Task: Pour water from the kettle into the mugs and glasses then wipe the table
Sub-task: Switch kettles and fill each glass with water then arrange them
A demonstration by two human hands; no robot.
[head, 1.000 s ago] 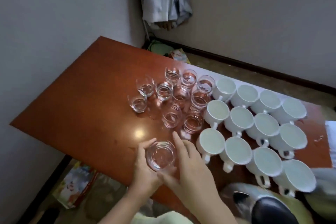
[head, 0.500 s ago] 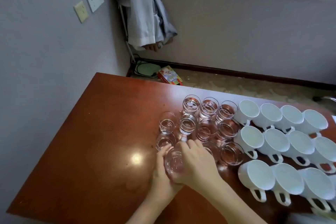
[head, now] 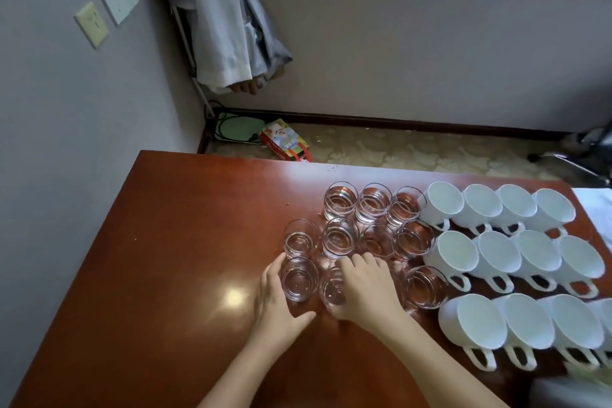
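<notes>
The glasses [head: 371, 235] stand close together in rows near the middle of the desk [head: 172, 275]. Water shows in them, so the pouring into the glasses looks done. The white mugs [head: 516, 262] sit in rows toward the right edge of the desk, touching one another. They look white inside, and I cannot tell if there is water in them.

The left hand [head: 278, 305] rests beside the front left glass [head: 299, 278]. Its fingers reach up along the side of that glass and its thumb lies flat on the desk, so it touches the glass but does not squeeze it. The right hand [head: 367, 288] is curled over the top of a small glass [head: 332, 291] right next to it and grips it. It looks like the person is putting this glass in line with the others.

The kettle is not in view here. A white cloth [head: 592, 205] lies at the far right edge of the desk. Nobody touches it, so I think the wiping is not yet done. A few small wet spots shine between the glasses.
</notes>
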